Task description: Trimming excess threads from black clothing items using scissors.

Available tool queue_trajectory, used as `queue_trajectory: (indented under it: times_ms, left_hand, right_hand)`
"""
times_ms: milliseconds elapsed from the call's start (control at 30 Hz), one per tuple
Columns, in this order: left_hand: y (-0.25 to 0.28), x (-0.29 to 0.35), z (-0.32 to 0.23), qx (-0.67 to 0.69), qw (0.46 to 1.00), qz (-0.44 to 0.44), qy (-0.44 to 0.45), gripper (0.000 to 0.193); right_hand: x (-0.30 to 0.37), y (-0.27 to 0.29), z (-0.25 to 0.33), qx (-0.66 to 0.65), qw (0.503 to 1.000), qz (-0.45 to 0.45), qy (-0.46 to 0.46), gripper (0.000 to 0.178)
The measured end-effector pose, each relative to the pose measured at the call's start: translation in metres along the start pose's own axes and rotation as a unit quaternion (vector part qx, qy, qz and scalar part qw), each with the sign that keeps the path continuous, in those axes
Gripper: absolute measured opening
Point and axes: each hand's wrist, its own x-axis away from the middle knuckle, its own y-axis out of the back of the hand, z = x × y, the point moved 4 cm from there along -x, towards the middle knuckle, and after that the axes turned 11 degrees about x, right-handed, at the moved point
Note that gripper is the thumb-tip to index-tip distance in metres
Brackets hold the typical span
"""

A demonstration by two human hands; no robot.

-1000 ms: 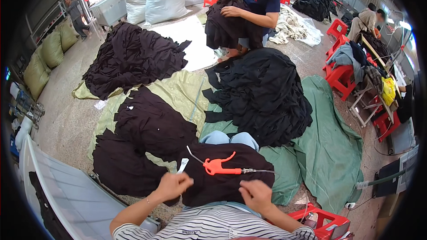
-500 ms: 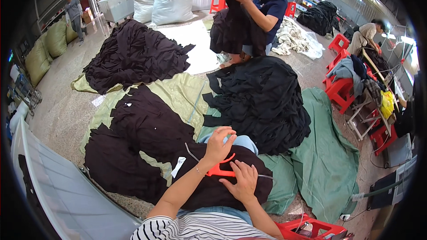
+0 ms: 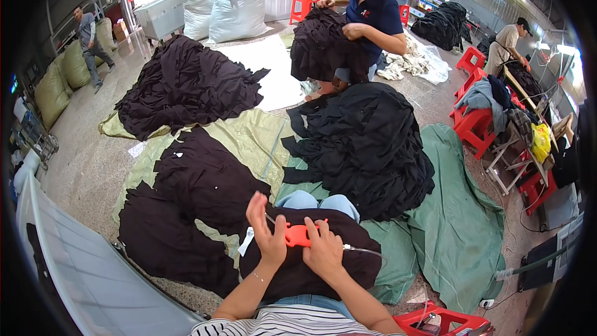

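Note:
A red-orange air blow gun (image 3: 297, 236) with a thin metal nozzle and a clear hose (image 3: 364, 250) lies over dark brown cloth (image 3: 348, 267) spread across my lap. My right hand (image 3: 322, 252) is closed around the gun's hose end, with its fingers over the red body. To its left, my left hand (image 3: 268, 236) stands raised with fingers stretched up, its thumb by the gun's red front and the nozzle partly behind it. A white label-like strip (image 3: 246, 241) rests on the cloth beside my left hand.
Dark brown fabric pieces (image 3: 199, 174) lie on a yellow-green sheet to the left. A black fabric heap (image 3: 367, 149) sits ahead on green sheeting (image 3: 460, 211). A co-worker (image 3: 373, 18) handles dark cloth beyond it. Red stools (image 3: 476, 130) line the right; a pale bin (image 3: 93, 261) stands at left.
My left hand has moved left and down from above the blow gun, fingers now upright. My right hand has shifted left and closed on the gun. The co-worker's cloth has been lowered.

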Motion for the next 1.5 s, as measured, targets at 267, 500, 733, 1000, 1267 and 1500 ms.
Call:
queue_trajectory:
  times_ms: [267,500,733,1000,1267,1500]
  left_hand:
    - [-0.076,-0.183,-0.082,0.683,0.687,0.181,0.168,0.081]
    - [-0.068,-0.124,-0.058,0.577,0.763,0.223,0.189,0.078]
    - [0.054,-0.008,0.009,-0.077,0.957,0.221,0.174,0.026]
    - [0.044,0.07,-0.048,-0.261,0.898,0.35,-0.054,0.053]
    - [0.016,0.081,-0.069,-0.145,0.911,0.381,0.066,0.03]
    - [0.032,-0.019,-0.072,0.034,0.948,0.21,0.235,0.017]
  right_hand:
    - [0.004,-0.001,-0.004,0.022,0.999,0.031,0.003,0.043]
    - [0.023,0.022,-0.034,0.022,0.996,-0.013,-0.081,0.04]
    - [0.069,0.09,-0.134,-0.03,0.919,-0.159,-0.36,0.027]
    - [0.193,0.013,-0.208,-0.331,0.792,-0.128,-0.497,0.033]
    - [0.161,0.003,-0.197,-0.24,0.843,-0.045,-0.48,0.044]
    - [0.154,0.007,-0.207,-0.317,0.85,-0.073,-0.415,0.045]
